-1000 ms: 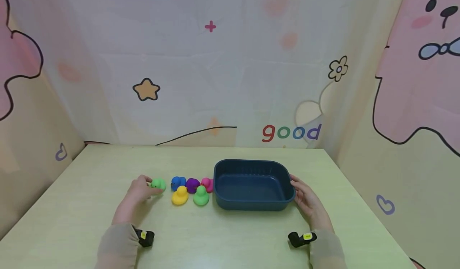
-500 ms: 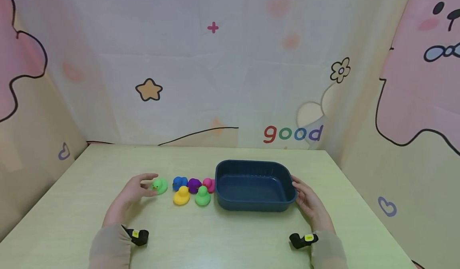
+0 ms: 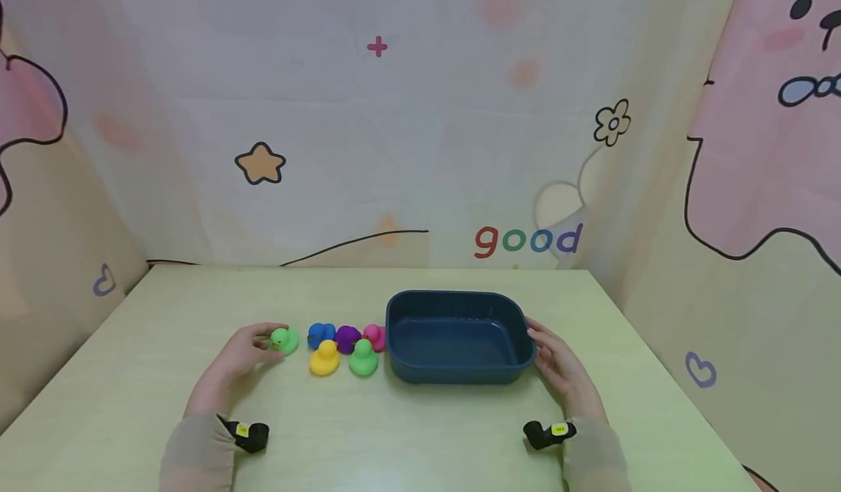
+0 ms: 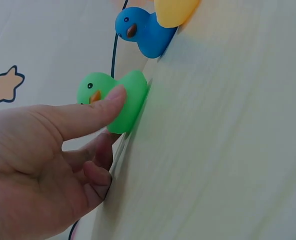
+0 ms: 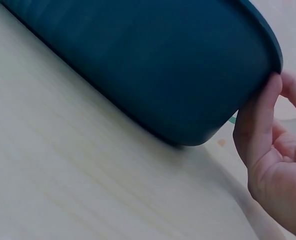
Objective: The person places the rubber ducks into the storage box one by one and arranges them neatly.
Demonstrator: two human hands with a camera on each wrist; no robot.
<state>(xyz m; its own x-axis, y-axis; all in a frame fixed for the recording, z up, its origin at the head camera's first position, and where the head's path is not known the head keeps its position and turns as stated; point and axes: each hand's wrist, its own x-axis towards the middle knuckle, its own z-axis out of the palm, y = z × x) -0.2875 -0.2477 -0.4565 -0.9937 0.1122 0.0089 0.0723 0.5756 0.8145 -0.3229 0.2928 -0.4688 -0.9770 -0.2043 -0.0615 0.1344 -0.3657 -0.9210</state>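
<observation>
My left hand [image 3: 242,352] pinches a light green rubber duck [image 3: 290,341] on the left part of the table. In the left wrist view the thumb [image 4: 100,112] lies across the duck's side below its orange beak, with the other fingers partly hidden beneath. A dark blue rectangular basin [image 3: 460,375] stands on the table right of centre, its inside bare. My right hand [image 3: 561,368] touches the outside of its right end. Seen from the right wrist, fingertips [image 5: 274,85] rest just under the rim at the corner, outside the wall.
Between the held duck and the basin sit a blue duck [image 3: 320,336], a purple duck [image 3: 347,339], a pink duck [image 3: 375,336], a yellow duck [image 3: 325,358] and another green duck [image 3: 363,358]. Patterned cloth [image 3: 328,127] hangs behind the pale table [image 3: 407,441].
My left fingers spread away from the green duck half a second ago and have now closed in around it again. The right hand and basin hold their place; the head view shifts slightly.
</observation>
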